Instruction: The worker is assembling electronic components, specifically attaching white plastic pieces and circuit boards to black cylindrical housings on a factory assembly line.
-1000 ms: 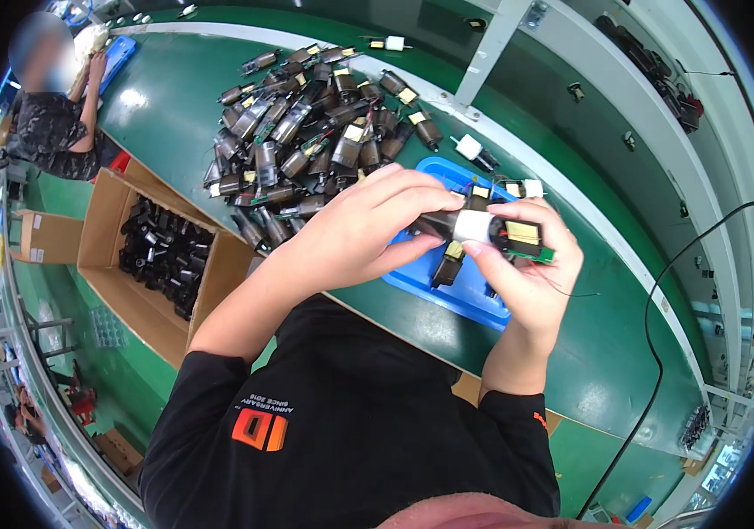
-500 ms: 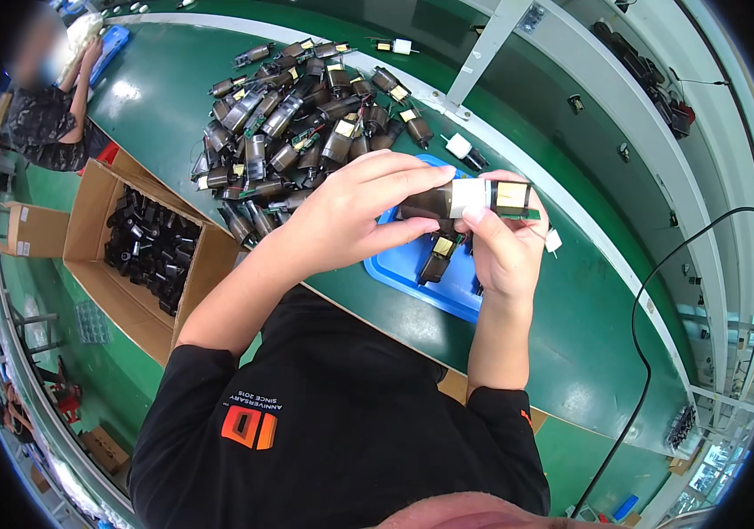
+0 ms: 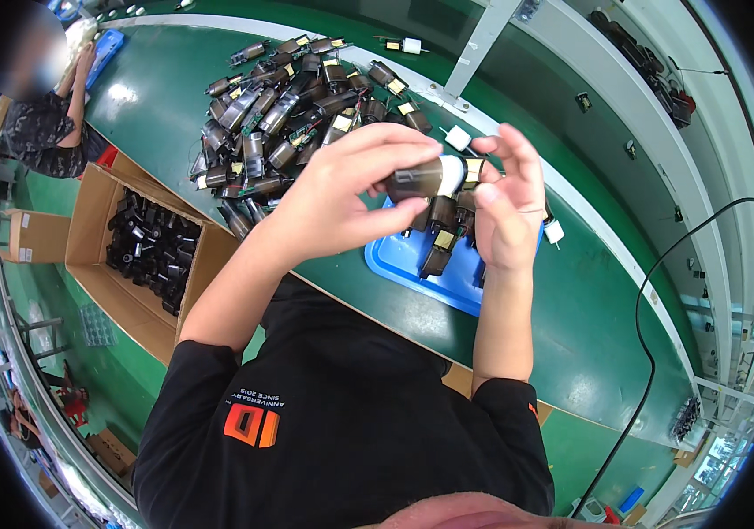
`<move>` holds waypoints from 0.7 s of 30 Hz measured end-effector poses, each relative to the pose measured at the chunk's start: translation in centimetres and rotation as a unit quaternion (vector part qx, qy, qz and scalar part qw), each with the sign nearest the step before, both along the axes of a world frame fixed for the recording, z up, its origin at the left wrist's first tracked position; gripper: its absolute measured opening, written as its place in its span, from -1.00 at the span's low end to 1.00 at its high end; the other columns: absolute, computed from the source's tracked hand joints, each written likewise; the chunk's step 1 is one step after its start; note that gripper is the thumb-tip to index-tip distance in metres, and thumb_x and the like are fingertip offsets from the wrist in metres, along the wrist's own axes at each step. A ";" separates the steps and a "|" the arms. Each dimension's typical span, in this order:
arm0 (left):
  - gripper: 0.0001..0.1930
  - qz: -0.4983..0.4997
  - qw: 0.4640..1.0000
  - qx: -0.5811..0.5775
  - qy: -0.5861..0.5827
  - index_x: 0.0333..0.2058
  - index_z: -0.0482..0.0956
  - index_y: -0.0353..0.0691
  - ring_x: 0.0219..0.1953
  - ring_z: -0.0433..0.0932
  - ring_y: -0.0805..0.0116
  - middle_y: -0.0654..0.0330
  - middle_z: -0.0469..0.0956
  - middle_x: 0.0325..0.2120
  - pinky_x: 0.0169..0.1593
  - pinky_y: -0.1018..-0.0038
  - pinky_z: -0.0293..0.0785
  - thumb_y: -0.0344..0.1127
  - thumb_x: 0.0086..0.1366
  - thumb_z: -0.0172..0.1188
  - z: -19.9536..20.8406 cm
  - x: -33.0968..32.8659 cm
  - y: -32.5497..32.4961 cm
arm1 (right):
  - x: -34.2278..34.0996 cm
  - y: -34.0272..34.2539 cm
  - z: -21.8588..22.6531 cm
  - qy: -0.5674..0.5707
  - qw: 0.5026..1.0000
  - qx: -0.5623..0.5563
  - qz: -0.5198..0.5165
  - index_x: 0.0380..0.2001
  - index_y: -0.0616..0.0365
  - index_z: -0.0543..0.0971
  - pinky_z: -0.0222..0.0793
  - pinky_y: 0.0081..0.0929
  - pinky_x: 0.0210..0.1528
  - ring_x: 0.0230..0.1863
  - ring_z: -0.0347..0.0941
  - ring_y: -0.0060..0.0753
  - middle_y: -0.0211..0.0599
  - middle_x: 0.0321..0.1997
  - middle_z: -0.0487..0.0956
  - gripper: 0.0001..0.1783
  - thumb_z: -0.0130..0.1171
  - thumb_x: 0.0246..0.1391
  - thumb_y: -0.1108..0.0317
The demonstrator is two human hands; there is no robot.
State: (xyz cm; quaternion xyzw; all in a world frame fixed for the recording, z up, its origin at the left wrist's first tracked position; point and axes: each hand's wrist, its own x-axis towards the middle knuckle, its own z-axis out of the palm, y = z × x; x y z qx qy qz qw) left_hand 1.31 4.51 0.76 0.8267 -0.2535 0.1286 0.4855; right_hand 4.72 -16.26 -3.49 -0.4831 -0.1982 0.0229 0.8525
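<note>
Moved since the earlier frame: the right hand (image 3: 511, 220), which had its thumb pressed on the white collar of the held dark cylinder (image 3: 416, 180), has loosened, its fingers now spread and lightly curled.

From my remote seat I log the following, all placed by the blue tray (image 3: 397, 257).

Item: held dark cylinder, one, smoky brown body with a white collar; raised in view over the far-left part of the tray.
Left hand (image 3: 346, 189): pinching that body, fingers over the top, thumb beneath; nearer the tray's left end.
Right hand: at the cylinder's collar end, above the tray's right part; whether a fingertip touches it I cannot tell.
Item: dark unit with a yellow label (image 3: 437, 252), lying in the tray beside others partly hidden from me.
Item: heap of dark units (image 3: 276, 115), many, left of the tray and beyond it.
Item: white-capped unit (image 3: 458, 137), just beyond the tray.
Item: white-ended piece (image 3: 553, 231), just right of the tray.
Item: cardboard box (image 3: 121, 304) of black parts (image 3: 152, 251), well left of the tray.
Item: black cable (image 3: 644, 339), right of the tray.
Support: green bench (image 3: 571, 370), under the tray.
</note>
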 end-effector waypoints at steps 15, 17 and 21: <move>-0.45 -0.034 0.973 -0.087 -0.213 -0.11 0.59 -0.26 -0.17 0.60 0.15 0.13 0.62 -0.23 -0.07 0.32 0.55 -0.36 -0.19 0.48 -0.3 0.1 -4.6 | -1.6 1.8 -2.6 0.260 0.896 0.278 0.229 -0.11 0.10 0.40 0.52 -0.50 -0.36 -0.30 0.56 -0.37 -0.20 -0.22 0.55 -0.68 0.09 0.06 0.28; -0.44 -0.027 0.973 -0.080 -0.214 -0.09 0.59 -0.26 -0.20 0.62 0.15 0.11 0.62 -0.25 -0.09 0.33 0.56 -0.36 -0.19 0.46 0.0 -0.1 -4.3 | -1.2 1.6 -3.1 0.211 0.897 0.261 0.289 -0.12 0.08 0.41 0.50 -0.51 -0.35 -0.31 0.55 -0.40 -0.26 -0.25 0.56 -0.70 0.07 0.07 0.26; -0.40 -0.016 0.978 -0.057 -0.202 -0.07 0.57 -0.24 -0.22 0.62 0.16 0.10 0.62 -0.26 -0.13 0.37 0.57 -0.37 -0.21 0.45 0.0 -0.3 -4.1 | -1.6 2.1 -2.4 0.234 0.905 0.253 0.249 -0.12 0.09 0.41 0.48 -0.50 -0.36 -0.27 0.55 -0.40 -0.28 -0.24 0.56 -0.70 0.07 0.08 0.25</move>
